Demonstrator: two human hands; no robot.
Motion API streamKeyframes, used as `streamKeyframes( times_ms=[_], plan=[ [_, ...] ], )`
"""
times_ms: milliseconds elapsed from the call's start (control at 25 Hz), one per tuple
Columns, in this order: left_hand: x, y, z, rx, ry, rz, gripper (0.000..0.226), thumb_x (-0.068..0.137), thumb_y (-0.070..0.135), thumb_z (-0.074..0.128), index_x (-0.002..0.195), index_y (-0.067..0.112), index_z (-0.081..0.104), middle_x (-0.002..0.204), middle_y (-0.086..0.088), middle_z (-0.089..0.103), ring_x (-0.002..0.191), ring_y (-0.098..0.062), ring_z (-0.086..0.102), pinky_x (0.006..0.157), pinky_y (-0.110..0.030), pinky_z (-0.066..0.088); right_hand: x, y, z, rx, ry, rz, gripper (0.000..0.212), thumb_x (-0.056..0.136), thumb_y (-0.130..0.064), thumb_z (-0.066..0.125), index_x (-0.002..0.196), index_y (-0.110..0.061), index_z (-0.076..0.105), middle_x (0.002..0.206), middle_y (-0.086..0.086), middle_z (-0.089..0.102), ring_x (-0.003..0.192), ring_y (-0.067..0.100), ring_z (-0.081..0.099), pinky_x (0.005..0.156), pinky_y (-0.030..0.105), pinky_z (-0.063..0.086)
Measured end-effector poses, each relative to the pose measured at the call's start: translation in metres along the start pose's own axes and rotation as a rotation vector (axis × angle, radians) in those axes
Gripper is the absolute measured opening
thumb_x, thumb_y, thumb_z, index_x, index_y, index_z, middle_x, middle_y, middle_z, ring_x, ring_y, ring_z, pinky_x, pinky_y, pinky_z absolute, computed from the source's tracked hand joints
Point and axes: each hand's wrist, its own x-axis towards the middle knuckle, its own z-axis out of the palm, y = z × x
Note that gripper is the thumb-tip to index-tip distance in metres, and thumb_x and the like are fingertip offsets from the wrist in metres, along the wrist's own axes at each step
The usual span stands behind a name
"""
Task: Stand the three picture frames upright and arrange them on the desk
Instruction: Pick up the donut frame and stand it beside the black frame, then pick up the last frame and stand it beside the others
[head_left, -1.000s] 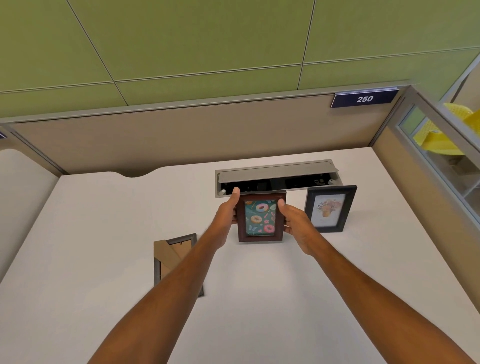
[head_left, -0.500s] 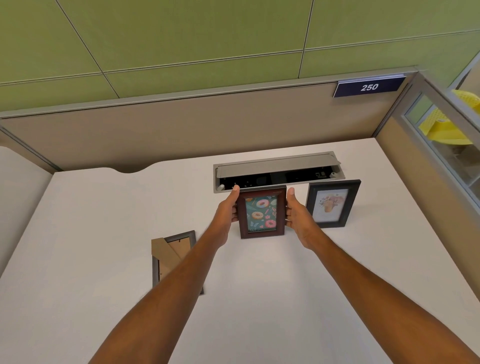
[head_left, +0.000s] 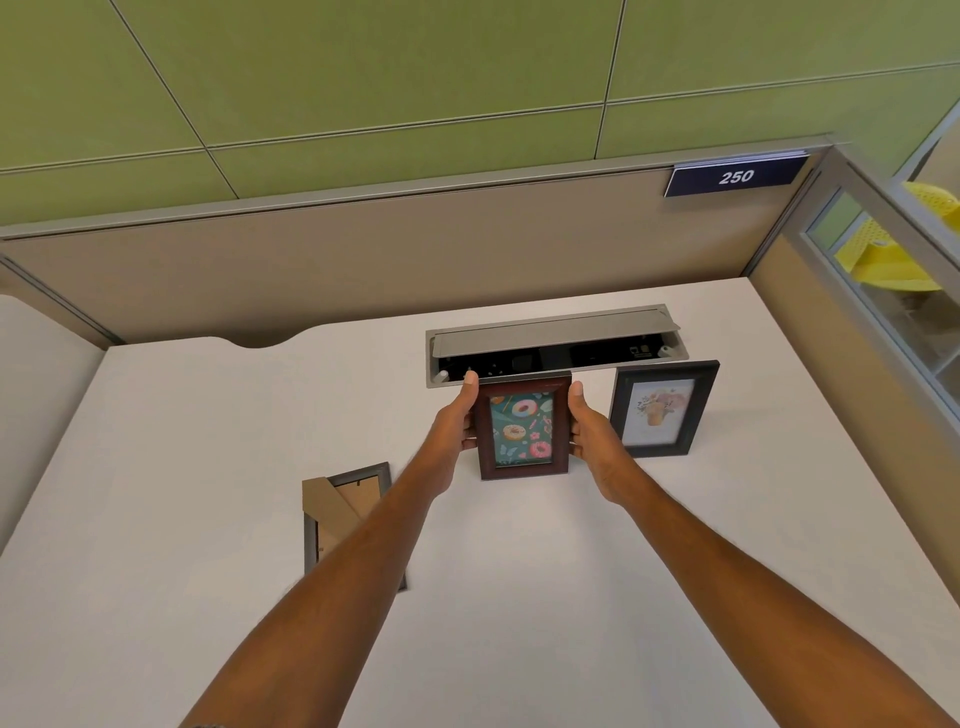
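Donut frame held btwn both hands, sign reads "250".

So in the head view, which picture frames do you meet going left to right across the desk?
Face-down grey frame → brown donut frame, held between left hand and right hand → black flower frame.

The bench lies bare across its near half and along the whole left side. Ahead, the open cable tray blocks the far middle, with the brown frame upright just in front of it. The black frame stands just beside it on the right, leaving a narrow gap. The face-down frame occupies the left-centre, partly under the left forearm.
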Motion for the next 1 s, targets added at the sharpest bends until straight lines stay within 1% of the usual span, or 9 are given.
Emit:
streamKeyframes(
  times_ms=[120, 160, 280, 400, 560, 640, 720, 880, 1000],
  plan=[
    [-0.005, -0.004, 0.0, -0.017, 0.032, -0.009, 0.074, 0.098, 0.079, 0.035, 0.138, 0.024, 0.064, 0.136, -0.002, 0.072, 0.133, -0.026, 0.063, 0.124, -0.054, 0.039, -0.013, 0.006, 0.007, -0.023, 0.059, -0.067, 0.051, 0.097, -0.071, 0.042, 0.126, -0.033, 0.062, 0.116, -0.014, 0.073, 0.099, -0.001, 0.076, 0.07, 0.013, 0.058],
    [-0.007, -0.005, -0.001, -0.02, 0.047, -0.011, 0.079, 0.096, 0.081, 0.035, 0.141, 0.022, 0.063, 0.14, -0.003, 0.07, 0.135, -0.027, 0.06, 0.125, -0.055, 0.036, -0.018, 0.012, 0.009, -0.032, 0.122, -0.108, 0.048, 0.099, -0.067, 0.046, 0.125, -0.031, 0.062, 0.115, -0.013, 0.073, 0.096, -0.005, 0.075, 0.066, 0.01, 0.057],
    [-0.016, -0.013, -0.01, -0.021, 0.105, -0.008, 0.079, 0.103, 0.074, 0.032, 0.15, 0.016, 0.058, 0.154, -0.008, 0.061, 0.145, -0.029, 0.053, 0.128, -0.058, 0.031, -0.037, 0.037, 0.015, -0.1, 0.326, -0.214, 0.037, 0.108, -0.052, 0.053, 0.128, -0.024, 0.064, 0.118, -0.005, 0.074, 0.106, 0.006, 0.072, 0.076, 0.011, 0.056],
    [-0.027, -0.027, -0.024, -0.043, 0.209, -0.01, 0.072, 0.107, 0.068, 0.034, 0.143, 0.013, 0.064, 0.146, -0.008, 0.065, 0.137, -0.029, 0.057, 0.124, -0.056, 0.039, -0.058, 0.065, 0.021, -0.192, 0.421, -0.271, 0.033, 0.109, -0.044, 0.056, 0.129, -0.02, 0.065, 0.122, -0.002, 0.072, 0.114, 0.015, 0.067, 0.095, 0.026, 0.055],
    [-0.039, -0.044, -0.045, -0.062, 0.366, -0.036, 0.051, 0.109, 0.054, 0.05, 0.102, 0.011, 0.076, 0.101, -0.01, 0.078, 0.092, -0.024, 0.072, 0.092, -0.043, 0.056, -0.075, 0.079, 0.035, -0.238, 0.368, -0.31, 0.014, 0.108, -0.034, 0.061, 0.115, -0.024, 0.068, 0.112, -0.005, 0.073, 0.107, 0.015, 0.069, 0.091, 0.027, 0.057],
    [-0.045, -0.053, -0.053, -0.051, 0.381, -0.022, 0.041, 0.109, 0.044, 0.056, 0.096, 0.009, 0.075, 0.092, -0.012, 0.076, 0.079, -0.021, 0.07, 0.079, -0.038, 0.056, -0.079, 0.083, 0.043, -0.257, 0.334, -0.294, 0.011, 0.108, -0.031, 0.062, 0.107, -0.022, 0.069, 0.102, -0.006, 0.074, 0.099, 0.015, 0.07, 0.083, 0.022, 0.057],
    [-0.089, -0.076, -0.097, -0.153, 0.493, 0.021, 0.039, 0.108, 0.041, 0.06, 0.096, 0.007, 0.075, 0.086, -0.011, 0.074, 0.074, -0.021, 0.068, 0.07, -0.033, 0.053, -0.102, 0.088, 0.089, -0.307, 0.185, -0.299, 0.016, 0.108, -0.028, 0.063, 0.102, -0.016, 0.071, 0.097, -0.001, 0.075, 0.094, 0.019, 0.071, 0.081, 0.027, 0.06],
    [-0.099, -0.085, -0.112, -0.2, 0.553, 0.003, 0.043, 0.104, 0.048, 0.062, 0.09, 0.011, 0.078, 0.073, -0.001, 0.069, 0.064, -0.016, 0.061, 0.058, -0.027, 0.048, -0.098, 0.085, 0.112, -0.327, 0.104, -0.297, 0.016, 0.107, -0.023, 0.064, 0.109, -0.013, 0.075, 0.105, -0.001, 0.078, 0.098, 0.018, 0.073, 0.089, 0.029, 0.06],
    [-0.11, -0.092, -0.129, -0.193, 0.654, -0.034, 0.039, 0.1, 0.047, 0.063, 0.09, 0.013, 0.079, 0.078, 0.001, 0.073, 0.069, -0.017, 0.065, 0.069, -0.034, 0.055, -0.096, 0.086, 0.131, -0.363, 0.019, -0.287, 0.013, 0.106, -0.02, 0.064, 0.11, -0.017, 0.076, 0.106, -0.008, 0.077, 0.1, 0.01, 0.071, 0.088, 0.021, 0.057]
  ],
)
